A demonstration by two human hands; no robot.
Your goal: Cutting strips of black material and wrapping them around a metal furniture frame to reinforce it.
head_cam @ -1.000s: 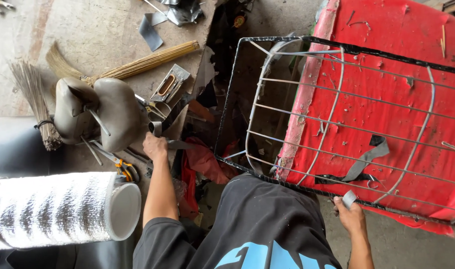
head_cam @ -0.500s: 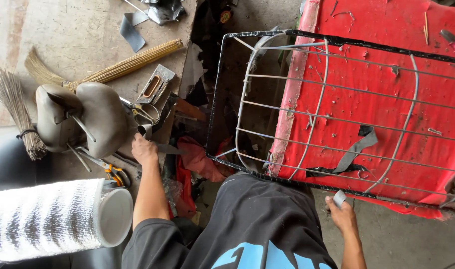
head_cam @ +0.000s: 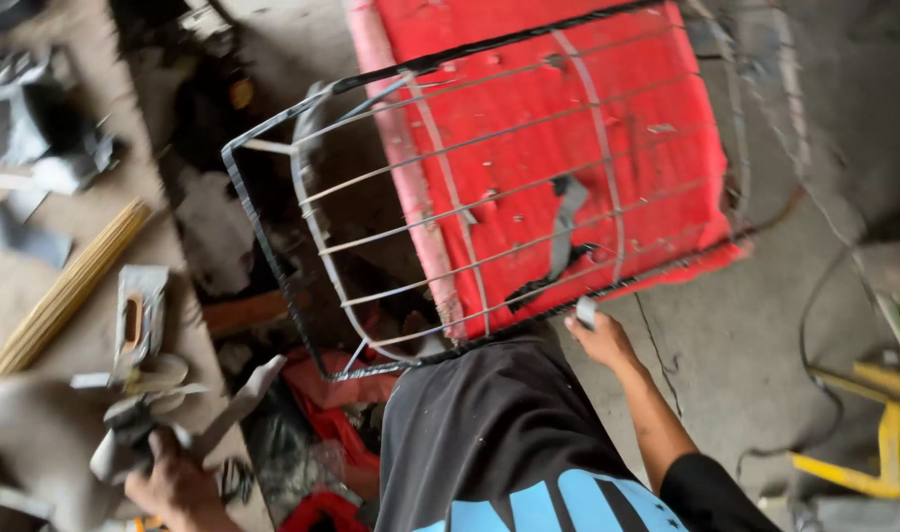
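The red cushion (head_cam: 568,148) is the largest thing in view, a worn slab lying on the concrete floor (head_cam: 765,325) and filling the frame from 12 to 2 o'clock. Over it sits a wire seat frame (head_cam: 440,197), black-edged with pale cross wires; its left part overhangs the cushion toward 10 o'clock, above dark debris. A grey strap (head_cam: 566,212) is tied through the wires near the middle of the cushion.

At 6 o'clock the person's dark shirt (head_cam: 499,443) with a blue print fills the lower centre. At 9 o'clock a bundle of straw-coloured broom sticks (head_cam: 61,296) lies slanted on the pale ground, and just right of it lies a small grey metal bracket (head_cam: 139,315) with an oval slot. Red rags (head_cam: 322,389) sit at 7 o'clock under the frame's lower edge. A yellow stand (head_cam: 878,443) shows at 4 o'clock.

The right hand (head_cam: 600,340), at 5 o'clock from the cushion's centre, touches the frame's near edge, its grip closed on a small grey piece (head_cam: 586,311). The left hand (head_cam: 174,483), at 7 o'clock, has its grip closed around a grey bundle of strips (head_cam: 139,424); the picture is blurred there, so these may be cloth or leather offcuts.
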